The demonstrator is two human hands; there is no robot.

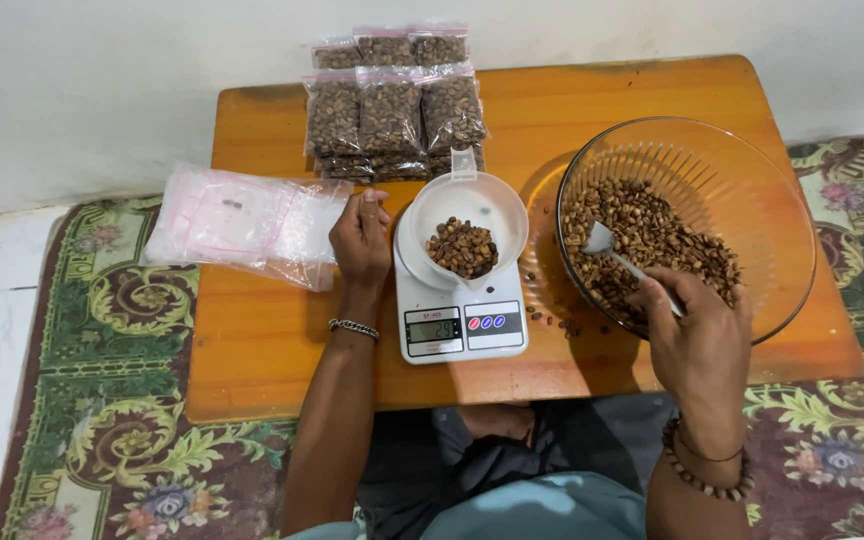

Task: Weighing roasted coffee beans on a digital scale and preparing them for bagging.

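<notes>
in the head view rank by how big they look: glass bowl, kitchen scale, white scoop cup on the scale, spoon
1. glass bowl, clearly the largest.
2. kitchen scale, partly covered by the cup.
3. white scoop cup; it sits higher, nearer the camera, so its gap to the scale is unsure.
4. spoon, held in the right hand.

Left hand point(360, 240) rests flat near desk centre, fingers together, wrist straight. Right hand point(697, 335) at right edge, fingers curled, apparently gripping.

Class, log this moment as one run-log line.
left hand: steadies white scoop on scale | right hand: holds spoon in glass bowl
</notes>
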